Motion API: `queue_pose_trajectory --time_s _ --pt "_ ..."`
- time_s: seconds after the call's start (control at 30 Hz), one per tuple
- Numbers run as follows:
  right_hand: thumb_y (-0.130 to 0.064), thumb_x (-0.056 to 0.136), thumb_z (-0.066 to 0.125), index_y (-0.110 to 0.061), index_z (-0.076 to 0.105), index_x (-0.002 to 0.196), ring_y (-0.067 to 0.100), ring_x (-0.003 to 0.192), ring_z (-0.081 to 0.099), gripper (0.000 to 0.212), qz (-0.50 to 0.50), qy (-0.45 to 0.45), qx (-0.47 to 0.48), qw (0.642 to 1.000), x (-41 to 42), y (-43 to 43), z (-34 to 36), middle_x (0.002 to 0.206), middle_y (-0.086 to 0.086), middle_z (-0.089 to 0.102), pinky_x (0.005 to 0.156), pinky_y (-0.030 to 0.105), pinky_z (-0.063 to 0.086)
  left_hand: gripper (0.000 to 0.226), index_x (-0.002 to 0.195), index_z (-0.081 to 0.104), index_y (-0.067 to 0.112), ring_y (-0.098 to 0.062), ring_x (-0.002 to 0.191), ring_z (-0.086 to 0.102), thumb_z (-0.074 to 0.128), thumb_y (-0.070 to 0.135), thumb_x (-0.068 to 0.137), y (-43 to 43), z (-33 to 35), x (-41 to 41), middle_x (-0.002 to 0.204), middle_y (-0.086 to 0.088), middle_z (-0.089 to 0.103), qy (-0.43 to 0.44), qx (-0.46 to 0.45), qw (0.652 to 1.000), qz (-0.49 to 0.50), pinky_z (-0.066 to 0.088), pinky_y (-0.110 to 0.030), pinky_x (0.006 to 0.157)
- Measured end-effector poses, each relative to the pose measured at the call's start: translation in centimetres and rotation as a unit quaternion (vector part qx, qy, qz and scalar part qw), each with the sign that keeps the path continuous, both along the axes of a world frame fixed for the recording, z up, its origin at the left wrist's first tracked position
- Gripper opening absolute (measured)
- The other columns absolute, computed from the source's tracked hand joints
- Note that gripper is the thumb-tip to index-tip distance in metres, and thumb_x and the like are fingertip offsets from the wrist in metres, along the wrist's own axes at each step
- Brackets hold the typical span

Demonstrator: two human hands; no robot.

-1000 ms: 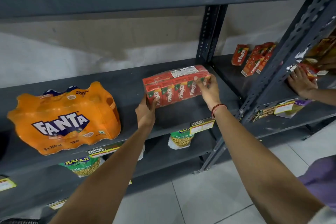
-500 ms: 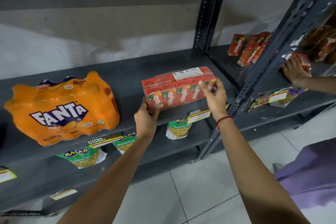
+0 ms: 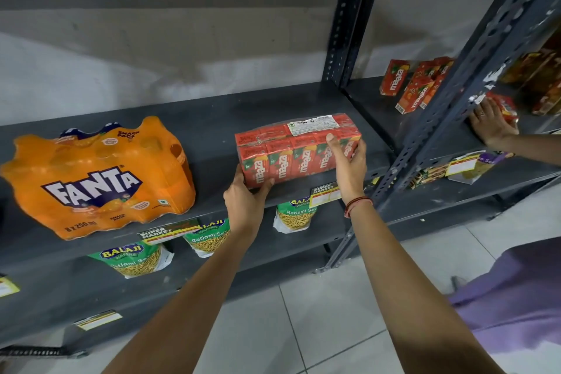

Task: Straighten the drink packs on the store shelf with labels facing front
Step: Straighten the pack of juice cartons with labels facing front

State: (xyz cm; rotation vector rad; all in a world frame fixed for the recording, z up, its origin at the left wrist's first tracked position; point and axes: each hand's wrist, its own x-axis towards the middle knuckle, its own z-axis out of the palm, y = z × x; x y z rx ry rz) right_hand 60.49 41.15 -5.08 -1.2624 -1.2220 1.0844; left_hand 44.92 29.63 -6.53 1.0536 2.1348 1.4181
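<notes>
A red shrink-wrapped Maaza carton pack point(image 3: 296, 150) rests on the grey middle shelf point(image 3: 212, 118), its Maaza labels turned to the front. My left hand point(image 3: 246, 197) grips its lower left corner. My right hand point(image 3: 347, 161) clasps its right end, thumb on the front face. Left of it on the same shelf lies an orange Fanta bottle pack point(image 3: 97, 177), label to the front, untouched.
Single Maaza cartons point(image 3: 414, 83) stand on the neighbouring shelf to the right, behind a grey upright post point(image 3: 473, 82). Another person's hand point(image 3: 490, 124) rests on that shelf. Balaji snack bags point(image 3: 136, 258) hang on the shelf below. Tiled floor lies underneath.
The Maaza pack has come forward to the shelf's front edge and sits squarer, with both hands still on its ends. The camera has tilted downward.
</notes>
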Motion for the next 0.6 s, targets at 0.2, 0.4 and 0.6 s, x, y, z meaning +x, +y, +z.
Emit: queue_pose_trajectory --time_s 0.2,0.4,0.6 --pt "-0.060 0.070 0.069 -0.035 0.050 0.114 -0.015 0.091 0.059 0.055 0.011 0.004 0.001 1.000 0.9 0.2 -0.5 0.106 -0.021 0.061 0.070 0.003 0.046 0.065 0.133 0.046 0.010 -0.020 0.108 0.060 0.073 0.032 0.078 -0.7 -0.3 0.8 0.118 -0.004 0.065 0.005 -0.004 1.000 0.008 0.044 -0.029 0.093" --pt "-0.063 0.070 0.066 -0.033 0.051 0.119 -0.017 0.092 0.055 0.060 0.034 0.010 -0.018 0.999 1.3 0.3 -0.9 0.105 -0.025 0.058 0.070 0.007 0.040 0.035 0.101 0.063 0.009 -0.009 0.071 0.056 0.069 0.036 0.080 -0.3 0.2 0.1 0.094 -0.005 0.071 0.040 -0.038 0.998 0.035 0.043 -0.010 0.063" --pt "-0.064 0.071 0.065 -0.031 0.053 0.117 -0.009 0.098 0.056 0.058 0.030 -0.003 -0.023 0.999 2.3 1.0 -0.9 0.106 -0.022 0.060 0.078 0.014 0.040 0.035 0.090 0.064 0.005 -0.030 0.079 0.064 0.072 0.036 0.077 0.5 0.5 1.2 0.084 -0.009 0.072 0.055 -0.057 0.996 0.052 0.052 -0.044 0.074"
